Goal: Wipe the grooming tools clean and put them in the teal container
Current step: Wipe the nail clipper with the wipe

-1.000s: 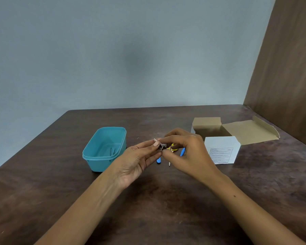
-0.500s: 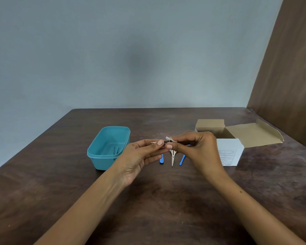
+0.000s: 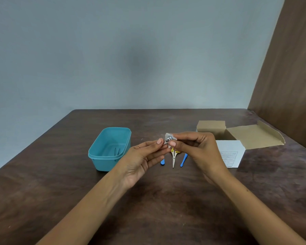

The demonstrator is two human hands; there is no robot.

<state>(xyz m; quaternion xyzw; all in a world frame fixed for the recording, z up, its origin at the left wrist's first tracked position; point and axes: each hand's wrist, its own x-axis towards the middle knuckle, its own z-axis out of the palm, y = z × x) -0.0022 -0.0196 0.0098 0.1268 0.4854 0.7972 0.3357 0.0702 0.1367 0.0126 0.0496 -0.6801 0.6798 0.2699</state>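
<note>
Above a dark wooden table (image 3: 166, 209) by a grey wall (image 3: 131, 50), both hands' grips pinch a nail clipper (image 3: 168, 139).

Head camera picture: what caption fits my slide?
Two hands wipe a small metal tool above the table, beside the teal container.

Container (image 3: 109, 149) left on the table (image 3: 166, 209), scissors (image 3: 173, 159) centre, open box (image 3: 237, 138) right.

The white box (image 3: 230, 153) bears printed lines (too small to read).
</note>
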